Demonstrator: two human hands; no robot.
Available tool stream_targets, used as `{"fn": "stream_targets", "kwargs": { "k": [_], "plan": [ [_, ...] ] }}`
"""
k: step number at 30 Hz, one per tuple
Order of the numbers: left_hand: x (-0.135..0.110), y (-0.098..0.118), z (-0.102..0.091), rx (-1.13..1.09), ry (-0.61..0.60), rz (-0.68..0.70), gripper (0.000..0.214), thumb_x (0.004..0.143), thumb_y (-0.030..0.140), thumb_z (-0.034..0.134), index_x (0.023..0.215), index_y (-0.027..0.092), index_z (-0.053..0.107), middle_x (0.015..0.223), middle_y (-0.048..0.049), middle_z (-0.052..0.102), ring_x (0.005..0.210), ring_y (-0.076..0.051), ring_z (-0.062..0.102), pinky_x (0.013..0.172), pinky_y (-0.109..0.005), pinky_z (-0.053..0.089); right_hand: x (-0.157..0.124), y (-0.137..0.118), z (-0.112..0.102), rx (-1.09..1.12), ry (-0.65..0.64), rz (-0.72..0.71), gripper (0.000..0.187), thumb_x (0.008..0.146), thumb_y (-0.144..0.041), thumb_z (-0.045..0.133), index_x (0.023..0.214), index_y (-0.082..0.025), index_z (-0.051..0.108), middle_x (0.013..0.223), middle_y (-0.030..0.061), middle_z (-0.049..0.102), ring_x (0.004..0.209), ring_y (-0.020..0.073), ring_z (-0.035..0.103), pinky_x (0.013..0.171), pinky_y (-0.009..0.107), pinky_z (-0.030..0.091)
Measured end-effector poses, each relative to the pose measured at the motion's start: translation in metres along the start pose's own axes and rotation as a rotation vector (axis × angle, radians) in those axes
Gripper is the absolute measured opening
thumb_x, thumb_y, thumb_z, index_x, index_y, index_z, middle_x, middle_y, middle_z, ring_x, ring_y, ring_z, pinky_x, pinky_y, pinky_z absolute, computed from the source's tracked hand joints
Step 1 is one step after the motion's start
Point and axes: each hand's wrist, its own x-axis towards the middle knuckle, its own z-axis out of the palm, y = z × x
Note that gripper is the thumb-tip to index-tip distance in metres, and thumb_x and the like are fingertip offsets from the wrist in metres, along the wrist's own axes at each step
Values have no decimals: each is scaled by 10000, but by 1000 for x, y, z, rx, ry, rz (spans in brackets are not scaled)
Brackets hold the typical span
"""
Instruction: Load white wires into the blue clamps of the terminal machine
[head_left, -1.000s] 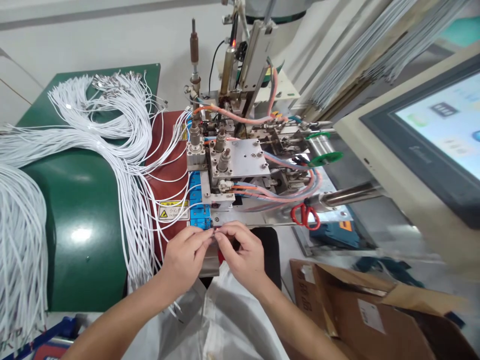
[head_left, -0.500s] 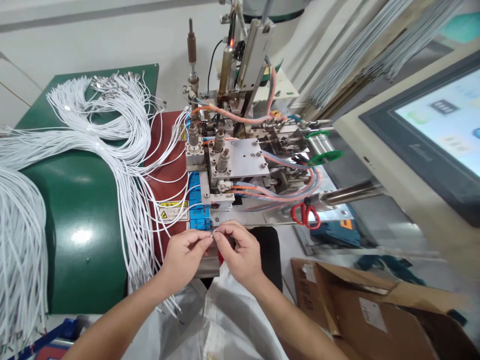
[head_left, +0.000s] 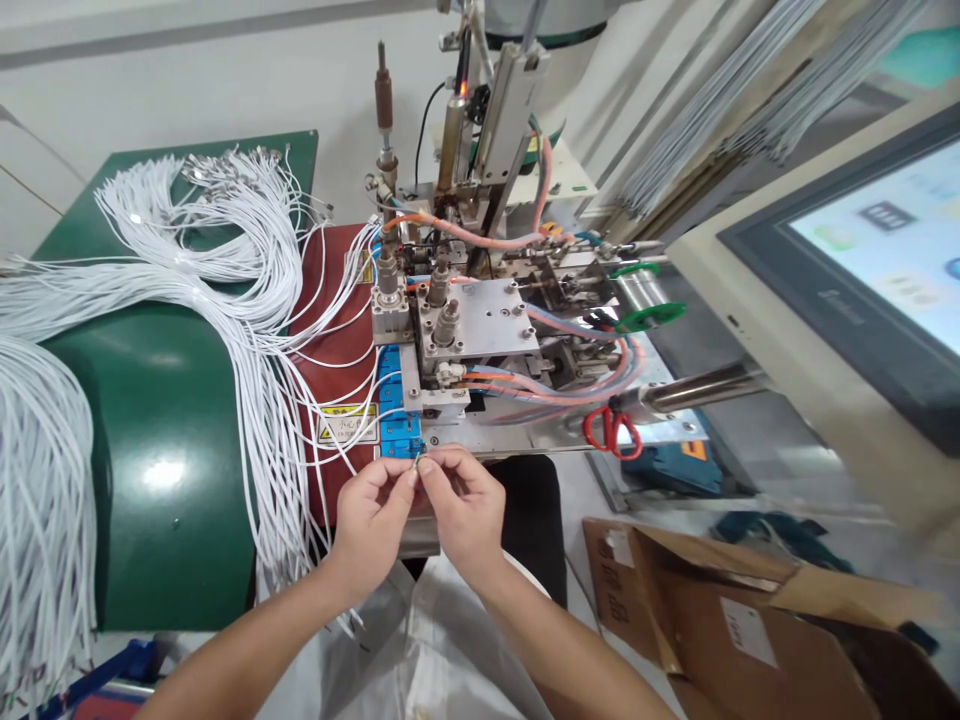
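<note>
My left hand (head_left: 373,512) pinches the thin end of a white cable at the front edge of the machine. Thumb to thumb with it, my right hand (head_left: 465,508) is closed on the same small cable end (head_left: 418,459), whose fine wires barely show between the fingertips. Just beyond the fingers lie the blue fixture blocks (head_left: 400,432), with several white cables (head_left: 352,400) running into them from the left. A large bundle of white cables (head_left: 247,400) spreads beside my left forearm.
A metal soldering machine (head_left: 480,315) with hoses stands ahead. Red-handled scissors (head_left: 613,432) and a solder wire spool (head_left: 646,297) are on its right. A touchscreen (head_left: 885,240) juts in at right, above an open cardboard box (head_left: 720,620). A green mat (head_left: 165,520) lies left.
Both hands have shifted slightly left, the right one more, and the fingertips have come closer together around the cable end, nearer the blue blocks.
</note>
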Motion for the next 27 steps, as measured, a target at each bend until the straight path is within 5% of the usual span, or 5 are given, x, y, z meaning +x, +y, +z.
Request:
{"fn": "stream_targets", "kwargs": {
  "k": [6, 10, 14, 23, 27],
  "plan": [
    [1, 4, 1, -36, 10, -22, 166, 796, 278, 542, 777, 140, 632, 691, -10, 636, 643, -118, 583, 622, -220, 496, 3, 2, -1, -36, -50, -38, 121, 748, -174, 554, 627, -175, 564, 638, 1, 550, 607, 129, 537, 581, 268, 457],
    [1, 2, 1, -126, 9, -82, 164, 777, 288, 561, 785, 136, 624, 731, -20, 644, 690, -134, 602, 654, -238, 512, 7, 2, -8, -243, -49, -392, 90, 746, -119, 542, 687, -182, 566, 667, 12, 567, 642, 140, 541, 607, 283, 449],
    [3, -3, -5, -97, -37, -70, 162, 769, 288, 566, 798, 140, 626, 761, -27, 645, 705, -140, 602, 666, -245, 505, 19, -4, -18, -397, -232, -636, 68, 739, -115, 540, 736, -177, 566, 688, 37, 581, 675, 161, 540, 632, 301, 445],
    [11, 18, -31, 535, -368, 155, 173, 746, 131, 510, 617, 166, 619, 621, 10, 596, 602, -109, 521, 573, -209, 393, 35, -26, -34, -621, -772, -568, 116, 762, -117, 505, 689, -181, 569, 650, 20, 551, 638, 148, 492, 595, 275, 396],
    [8, 17, -22, 260, -186, 4, 114, 778, 221, 519, 732, 155, 601, 584, 18, 573, 532, -97, 522, 518, -194, 412, 24, -16, -23, -321, -452, -354, 146, 803, -169, 506, 676, -183, 576, 657, 15, 556, 635, 138, 516, 590, 259, 414]
  ]
}}
